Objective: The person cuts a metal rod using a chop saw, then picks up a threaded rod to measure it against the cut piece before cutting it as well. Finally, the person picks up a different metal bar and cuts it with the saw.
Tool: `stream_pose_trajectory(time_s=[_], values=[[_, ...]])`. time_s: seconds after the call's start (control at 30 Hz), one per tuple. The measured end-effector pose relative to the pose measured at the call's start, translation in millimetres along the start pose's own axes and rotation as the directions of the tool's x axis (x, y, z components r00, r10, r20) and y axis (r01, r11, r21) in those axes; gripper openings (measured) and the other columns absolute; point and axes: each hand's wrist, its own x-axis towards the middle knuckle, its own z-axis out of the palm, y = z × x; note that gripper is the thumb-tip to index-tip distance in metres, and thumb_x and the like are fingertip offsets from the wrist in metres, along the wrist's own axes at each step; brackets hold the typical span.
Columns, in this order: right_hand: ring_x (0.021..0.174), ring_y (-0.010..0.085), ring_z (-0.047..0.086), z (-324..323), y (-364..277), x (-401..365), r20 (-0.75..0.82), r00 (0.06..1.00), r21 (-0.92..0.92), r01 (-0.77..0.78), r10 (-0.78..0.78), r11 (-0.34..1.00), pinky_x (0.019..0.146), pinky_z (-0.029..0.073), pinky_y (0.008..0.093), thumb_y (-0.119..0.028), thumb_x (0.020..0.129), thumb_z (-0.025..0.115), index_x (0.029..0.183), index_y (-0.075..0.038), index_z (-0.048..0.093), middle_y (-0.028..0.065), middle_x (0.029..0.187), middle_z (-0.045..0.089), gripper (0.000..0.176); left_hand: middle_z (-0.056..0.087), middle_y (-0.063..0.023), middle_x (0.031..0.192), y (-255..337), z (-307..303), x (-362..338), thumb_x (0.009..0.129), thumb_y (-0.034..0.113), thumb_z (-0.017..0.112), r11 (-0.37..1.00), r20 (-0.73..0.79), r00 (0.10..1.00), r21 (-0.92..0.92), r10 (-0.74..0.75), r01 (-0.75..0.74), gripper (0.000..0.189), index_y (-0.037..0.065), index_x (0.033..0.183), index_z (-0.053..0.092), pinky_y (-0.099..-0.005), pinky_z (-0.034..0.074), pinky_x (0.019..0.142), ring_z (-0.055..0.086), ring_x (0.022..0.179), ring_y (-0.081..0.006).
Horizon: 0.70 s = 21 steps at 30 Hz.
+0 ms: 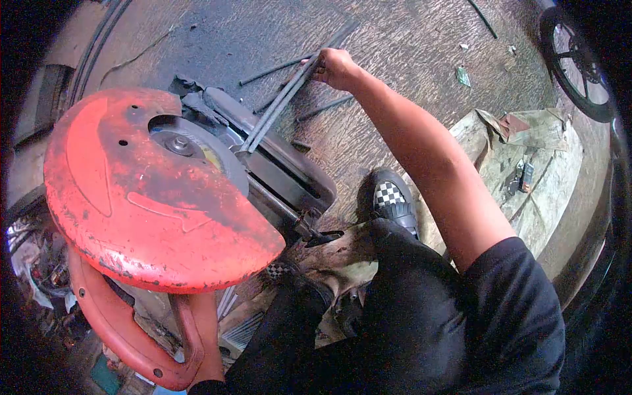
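My right hand is closed around several thin dark metal rods, out beyond the cut-off saw's base. The rods slant down to the left, their near ends at the abrasive disc. A scuffed red guard covers much of the disc. Below the guard is the saw's red loop handle. My left forearm reaches up beside this handle, and the guard hides my left hand. A threaded vise screw runs along the base.
Loose rods lie on the stained floor behind the saw. A dirty cloth sheet spreads at right, with a small dark object on it. A black wheel stands at far right. My checkered shoe is beside the base.
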Motion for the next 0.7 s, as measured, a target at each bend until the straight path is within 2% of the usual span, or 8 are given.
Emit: stream_pose_trajectory(time_s=[0.03, 0.07, 0.13, 0.17, 0.23, 0.37, 0.43, 0.7], values=[[0.073, 0.0321, 0.063, 0.4, -4.4, -1.4, 0.022, 0.998, 0.116, -0.057, 0.055, 0.992, 0.067, 0.05, 0.0389, -0.031, 0.065, 0.076, 0.086, -0.01, 0.068, 0.0154, 0.073, 0.063, 0.031, 0.043, -0.0067, 0.066, -0.5, 1.4, -0.4, 0.093, 0.032, 0.048, 1.0, 0.003, 1.0, 0.008, 0.007, -0.007, 0.021, 0.011, 0.093, 0.049, -0.0367, 0.044, 0.063, 0.049, 0.066, -0.0203], [0.073, 0.0321, 0.063, 0.4, -9.0, -3.6, 0.022, 0.998, 0.115, -0.057, 0.055, 0.992, 0.067, 0.05, 0.0389, -0.031, 0.065, 0.076, 0.086, -0.01, 0.068, 0.0154, 0.073, 0.063, 0.031, 0.043, -0.0067, 0.066, -1.0, 2.8, -0.9, 0.093, 0.032, 0.048, 1.0, 0.006, 1.0, 0.016, 0.014, -0.014, 0.021, 0.011, 0.093, 0.049, -0.0367, 0.044, 0.063, 0.049, 0.066, -0.0204], [0.071, 0.027, 0.064, -0.9, -23.9, -7.6, 0.027, 0.949, 0.275, -0.31, 0.315, 0.91, 0.067, 0.051, 0.037, -0.027, 0.065, 0.076, 0.094, -0.018, 0.07, 0.0118, 0.075, 0.065, 0.03, 0.043, -0.0067, 0.066, -0.8, 5.3, -2.4, 0.093, 0.032, 0.048, 0.999, 0.014, 1.0, 0.032, 0.028, -0.028, 0.021, 0.011, 0.093, 0.049, -0.0368, 0.044, 0.063, 0.049, 0.065, -0.0205], [0.071, 0.027, 0.064, -1.7, -24.8, -7.9, 0.028, 0.948, 0.275, -0.311, 0.316, 0.91, 0.067, 0.051, 0.037, -0.027, 0.065, 0.076, 0.094, -0.018, 0.07, 0.0118, 0.075, 0.065, 0.03, 0.043, -0.0067, 0.066, -0.7, 7.3, -3.5, 0.093, 0.032, 0.048, 0.999, 0.017, 0.999, 0.039, 0.033, -0.034, 0.021, 0.011, 0.093, 0.049, -0.0368, 0.044, 0.063, 0.049, 0.065, -0.0205], [0.071, 0.0233, 0.065, -3.0, -27.0, -7.6, 0.111, 0.895, 0.45, -0.432, 0.431, 0.781, 0.068, 0.052, 0.0353, -0.023, 0.067, 0.075, 0.095, -0.019, 0.07, 0.0083, 0.077, 0.067, 0.029, 0.043, -0.0068, 0.065, -0.7, 11.1, -4.6, 0.093, 0.032, 0.048, 0.997, 0.023, 0.999, 0.054, 0.046, -0.047, 0.021, 0.01, 0.093, 0.049, -0.0369, 0.044, 0.063, 0.049, 0.065, -0.0206], [0.075, 0.0216, 0.066, 0.6, -39.8, -9.4, 0.066, 0.917, 0.349, -0.39, 0.393, 0.852, 0.07, 0.052, 0.0342, -0.019, 0.068, 0.074, 0.094, -0.019, 0.071, 0.0048, 0.081, 0.068, 0.027, 0.043, -0.0068, 0.065, 1.7, 18.5, -5.1, 0.092, 0.032, 0.048, 0.993, 0.038, 0.997, 0.084, 0.074, -0.077, 0.021, 0.01, 0.092, 0.049, -0.037, 0.044, 0.063, 0.049, 0.065, -0.0207], [0.078, 0.0221, 0.066, 0.2, -46.5, -10.5, 0.08, 0.954, 0.33, -0.3, 0.29, 0.895, 0.07, 0.052, 0.0342, -0.018, 0.067, 0.074, 0.094, -0.019, 0.071, 0.0043, 0.083, 0.068, 0.028, 0.042, -0.0069, 0.065, 2.5, 21.6, -6.7, 0.092, 0.032, 0.048, 0.991, 0.046, 0.995, 0.099, 0.086, -0.091, 0.021, 0.01, 0.092, 0.049, -0.0371, 0.044, 0.063, 0.049, 0.065, -0.0208], [0.08, 0.0234, 0.065, 1.7, -30.1, -7.2, 0.099, 0.963, 0.231, -0.268, 0.252, 0.935, 0.07, 0.051, 0.0346, -0.02, 0.067, 0.073, 0.095, -0.019, 0.07, 0.002, 0.091, 0.069, 0.029, 0.042, -0.007, 0.064, 10.9, 36.1, -12.6, 0.092, 0.032, 0.048, 0.977, 0.073, 0.988, 0.159, 0.134, -0.144, 0.022, 0.01, 0.091, 0.049, -0.0374, 0.044, 0.063, 0.049, 0.064, -0.0211]])
